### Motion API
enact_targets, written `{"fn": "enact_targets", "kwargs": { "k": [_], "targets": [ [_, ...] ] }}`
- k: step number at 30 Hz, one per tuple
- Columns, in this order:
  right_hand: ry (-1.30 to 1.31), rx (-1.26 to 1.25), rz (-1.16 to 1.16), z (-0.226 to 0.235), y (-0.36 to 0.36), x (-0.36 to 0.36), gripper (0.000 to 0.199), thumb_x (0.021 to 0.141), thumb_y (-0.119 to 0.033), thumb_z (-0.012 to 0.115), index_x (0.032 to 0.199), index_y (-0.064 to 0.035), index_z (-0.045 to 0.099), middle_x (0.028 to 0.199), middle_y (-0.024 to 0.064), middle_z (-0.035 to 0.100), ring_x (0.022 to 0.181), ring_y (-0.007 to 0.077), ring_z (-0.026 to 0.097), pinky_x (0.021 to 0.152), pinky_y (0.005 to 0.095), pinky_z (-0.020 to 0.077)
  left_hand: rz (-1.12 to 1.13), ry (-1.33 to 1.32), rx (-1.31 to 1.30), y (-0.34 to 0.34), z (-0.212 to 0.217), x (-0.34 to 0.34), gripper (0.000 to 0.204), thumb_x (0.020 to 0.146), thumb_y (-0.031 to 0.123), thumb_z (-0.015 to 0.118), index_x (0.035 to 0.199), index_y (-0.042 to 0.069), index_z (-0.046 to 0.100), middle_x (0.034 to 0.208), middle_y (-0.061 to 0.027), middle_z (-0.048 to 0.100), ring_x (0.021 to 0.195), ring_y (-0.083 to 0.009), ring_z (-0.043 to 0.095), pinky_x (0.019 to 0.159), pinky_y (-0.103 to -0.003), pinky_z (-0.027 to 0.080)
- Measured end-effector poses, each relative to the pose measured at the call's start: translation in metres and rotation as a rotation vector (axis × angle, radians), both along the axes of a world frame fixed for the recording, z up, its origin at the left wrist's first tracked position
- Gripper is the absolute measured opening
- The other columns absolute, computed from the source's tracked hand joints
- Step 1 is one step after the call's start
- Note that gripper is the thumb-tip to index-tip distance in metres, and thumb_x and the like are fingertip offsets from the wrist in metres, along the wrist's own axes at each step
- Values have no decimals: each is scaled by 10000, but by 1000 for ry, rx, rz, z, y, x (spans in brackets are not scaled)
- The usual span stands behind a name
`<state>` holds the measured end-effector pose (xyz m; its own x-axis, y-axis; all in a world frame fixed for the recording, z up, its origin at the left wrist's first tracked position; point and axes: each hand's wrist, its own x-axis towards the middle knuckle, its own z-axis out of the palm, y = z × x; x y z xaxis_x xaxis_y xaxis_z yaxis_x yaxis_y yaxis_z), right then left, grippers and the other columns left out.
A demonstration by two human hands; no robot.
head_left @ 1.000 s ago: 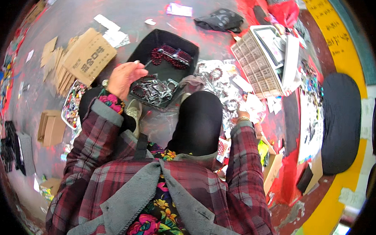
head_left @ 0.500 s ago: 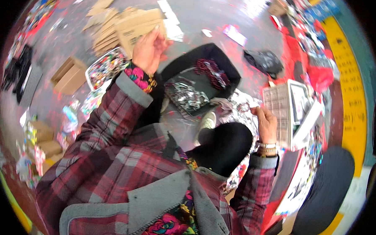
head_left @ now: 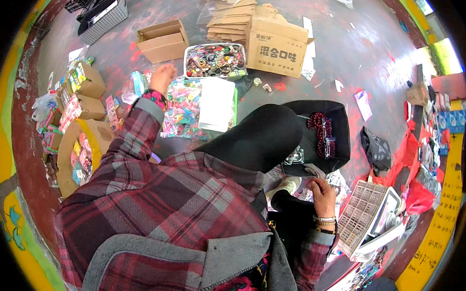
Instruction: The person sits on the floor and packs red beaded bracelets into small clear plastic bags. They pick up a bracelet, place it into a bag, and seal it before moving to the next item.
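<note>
Head view | left hand (head_left: 163, 77) blurred, grip unclear, near colourful packets (head_left: 182, 108) on floor (head_left: 298, 88) | right hand (head_left: 324, 200) loosely curled, hold unclear, near black bin (head_left: 343, 121) | dark-red beaded strands (head_left: 324, 135) lie inside bin; colourful packets remain outside.

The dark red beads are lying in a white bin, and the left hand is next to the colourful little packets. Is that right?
Not quite: the bin with the dark red beads is black, not white. The head view shows it. The left hand is next to the colourful little packets.
</note>
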<state>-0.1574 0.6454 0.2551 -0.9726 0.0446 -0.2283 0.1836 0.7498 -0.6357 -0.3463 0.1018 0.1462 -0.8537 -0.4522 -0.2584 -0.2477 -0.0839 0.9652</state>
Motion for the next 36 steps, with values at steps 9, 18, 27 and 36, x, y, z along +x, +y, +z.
{"fn": "enact_targets", "kwargs": {
  "k": [9,18,27,36],
  "targets": [
    [25,120,124,4,-14,-8,193,810,-210,560,876,-39,621,796,172,618,735,343,596,625,391,462,-369,-64,-13,101,5,6,259,870,237,495,849,8,614,827,-55,631,775,-128,581,687,-247,443],
    [-76,206,219,-4,-33,18,194,796,-223,556,835,-45,622,747,182,606,720,363,583,635,431,462,-824,465,-188,245,146,-68,355,924,291,423,825,-1,598,940,-97,633,847,-126,558,777,-251,423],
    [-225,258,547,-20,-75,49,155,779,-201,519,771,-84,620,753,122,632,726,297,619,627,409,463,-1300,643,-74,422,181,-70,263,890,226,487,930,5,625,889,-46,635,845,-109,573,751,-246,439],
    [-59,372,206,16,-1,25,160,756,-221,583,764,-61,579,700,109,574,674,287,583,599,403,444,-1393,359,-489,538,23,-93,222,817,196,514,825,18,646,821,-78,646,779,-161,594,682,-278,473]
  ]
}}
